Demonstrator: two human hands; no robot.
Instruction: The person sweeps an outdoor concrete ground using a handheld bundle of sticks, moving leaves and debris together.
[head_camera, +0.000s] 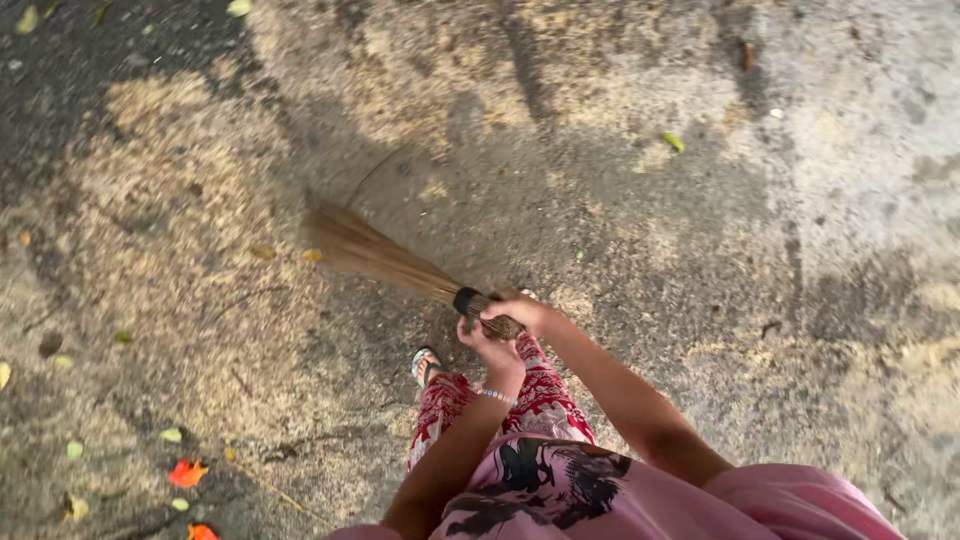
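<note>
A stick broom (375, 252) with a bundle of thin brown bristles fans out to the upper left over the ground, its tips blurred. Both hands grip its bound handle end by a black band (467, 299). My left hand (487, 345) holds the handle from below, with a bead bracelet on its wrist. My right hand (517, 312) wraps over the handle just above the left hand. One sandalled foot (425, 364) shows under the hands.
Rough concrete ground (700, 230) in patches of sun and shade. Small yellow and green leaves (673, 142) lie scattered. Orange petals (187, 473) lie at the lower left. Red patterned trousers (540, 400) and a pink top (600, 495) fill the bottom.
</note>
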